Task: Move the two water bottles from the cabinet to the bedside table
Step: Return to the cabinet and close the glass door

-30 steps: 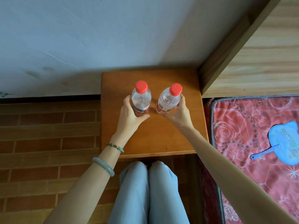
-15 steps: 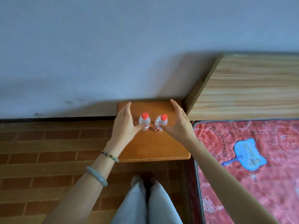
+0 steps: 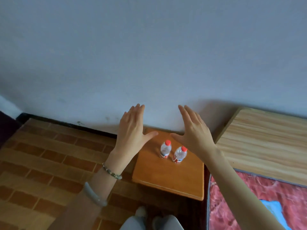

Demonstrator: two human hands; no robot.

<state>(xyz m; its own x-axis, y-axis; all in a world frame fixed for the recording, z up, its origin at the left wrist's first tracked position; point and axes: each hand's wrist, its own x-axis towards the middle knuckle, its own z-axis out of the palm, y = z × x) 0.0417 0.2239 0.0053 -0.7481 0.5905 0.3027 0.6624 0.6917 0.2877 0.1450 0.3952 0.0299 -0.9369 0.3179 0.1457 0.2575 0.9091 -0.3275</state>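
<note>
Two clear water bottles with red caps stand upright side by side on the orange wooden bedside table (image 3: 167,178): the left bottle (image 3: 165,149) and the right bottle (image 3: 180,154). My left hand (image 3: 132,130) hovers open above and to the left of them, fingers spread flat. My right hand (image 3: 192,130) is raised open above and to the right. Neither hand touches a bottle.
A light wooden headboard (image 3: 264,143) stands right of the table, with a red patterned mattress (image 3: 265,205) and a blue fan (image 3: 272,208) below it. A pale wall fills the upper view. Brick-pattern floor (image 3: 49,163) lies left. My grey-trousered legs (image 3: 149,223) are at the bottom.
Both hands let go of the bottles and rose up and apart. The view pulled back and up, so the table and bottles look smaller.
</note>
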